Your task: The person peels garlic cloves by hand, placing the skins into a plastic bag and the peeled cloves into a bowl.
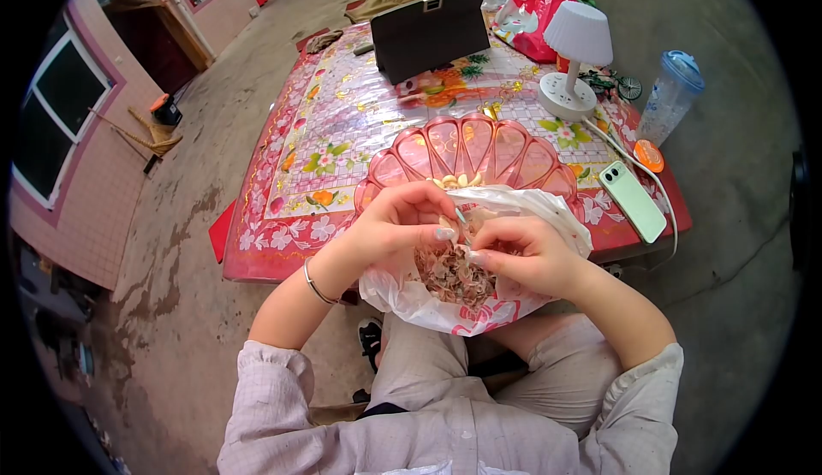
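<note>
Over a white plastic bag (390, 291) lying on my lap and against the table edge, both my hands work close together. My left hand (402, 218) is closed, pinching a small pale garlic clove (447, 224) between thumb and fingertips. Right beside it, my right hand (535, 257) is closed too, thumb against index finger; what sits in that pinch is too small to make out. Dry brownish garlic skins (458, 282) fill the bag beneath. Peeled garlic cloves (458, 181) lie in a pink translucent scalloped tray (411, 154) just beyond my hands.
The table (282, 248) has a flowered cover. A dark tablet case (432, 34) stands at the back. To the right are a white lamp (578, 43), a tumbler (672, 98), an orange round object (649, 156), a light green phone (632, 201) and a white cable (659, 188).
</note>
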The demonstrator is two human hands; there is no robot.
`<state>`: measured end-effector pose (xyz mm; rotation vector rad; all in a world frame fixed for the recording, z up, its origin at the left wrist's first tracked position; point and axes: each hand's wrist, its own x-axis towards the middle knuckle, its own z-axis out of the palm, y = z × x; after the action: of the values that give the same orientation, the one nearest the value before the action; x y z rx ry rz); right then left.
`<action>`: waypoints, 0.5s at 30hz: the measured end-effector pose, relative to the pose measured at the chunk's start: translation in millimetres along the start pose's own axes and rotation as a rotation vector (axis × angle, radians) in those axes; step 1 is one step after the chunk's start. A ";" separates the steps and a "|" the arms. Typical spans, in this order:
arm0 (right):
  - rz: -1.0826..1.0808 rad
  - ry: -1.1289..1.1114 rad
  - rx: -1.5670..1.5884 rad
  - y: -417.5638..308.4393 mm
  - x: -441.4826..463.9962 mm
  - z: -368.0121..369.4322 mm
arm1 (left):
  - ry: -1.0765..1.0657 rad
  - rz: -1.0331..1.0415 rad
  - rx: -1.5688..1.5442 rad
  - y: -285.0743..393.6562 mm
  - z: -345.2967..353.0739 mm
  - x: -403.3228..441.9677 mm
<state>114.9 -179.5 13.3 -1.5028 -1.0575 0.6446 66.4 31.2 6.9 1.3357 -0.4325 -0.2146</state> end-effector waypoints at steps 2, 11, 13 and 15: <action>0.157 0.012 0.117 -2.2 -2.4 -0.7 | 0.020 0.029 0.048 -3.8 -5.0 -0.5; -0.101 0.048 -0.084 11.1 3.4 1.4 | 0.036 0.272 0.308 -11.3 -7.2 2.3; -0.016 0.045 -0.077 3.2 2.2 1.2 | 0.036 0.292 0.395 -9.7 -4.8 2.8; 0.069 0.041 -0.071 0.4 2.2 1.4 | 0.037 0.314 0.484 -8.3 -3.1 3.4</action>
<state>114.8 -176.8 12.9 -1.6132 -1.0100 0.6271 71.6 30.7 -1.1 1.7149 -0.6837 0.1886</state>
